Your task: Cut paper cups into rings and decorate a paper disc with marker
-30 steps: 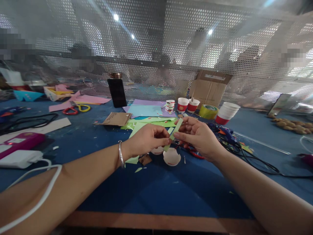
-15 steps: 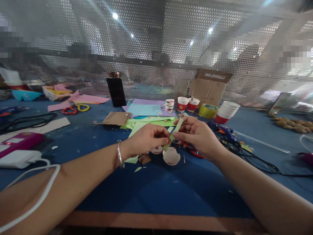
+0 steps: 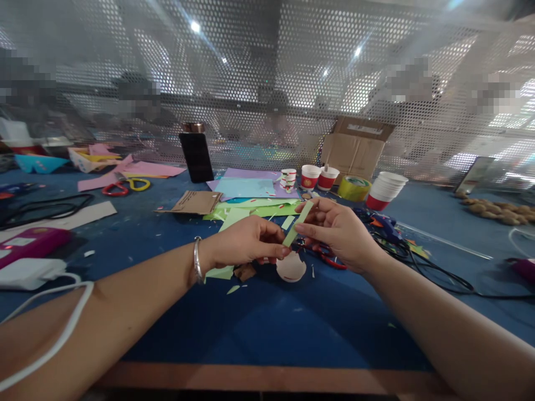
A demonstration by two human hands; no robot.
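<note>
A blue bench (image 3: 292, 328) fills my feed, brown along its near edge (image 3: 267, 376). Inward from that edge I see a jagged-rimmed white cup piece (image 3: 291, 268). Just above it, my right hand (image 3: 340, 231) pinches a pale green paper strip (image 3: 298, 225); my left hand (image 3: 246, 240) curls its fingers at the strip's lower end, though I can't tell whether they grip it. Beyond lie coloured sheets (image 3: 246, 186), then, toward the far edge, red-and-white cups (image 3: 310, 177) and a cardboard box (image 3: 355, 155).
</note>
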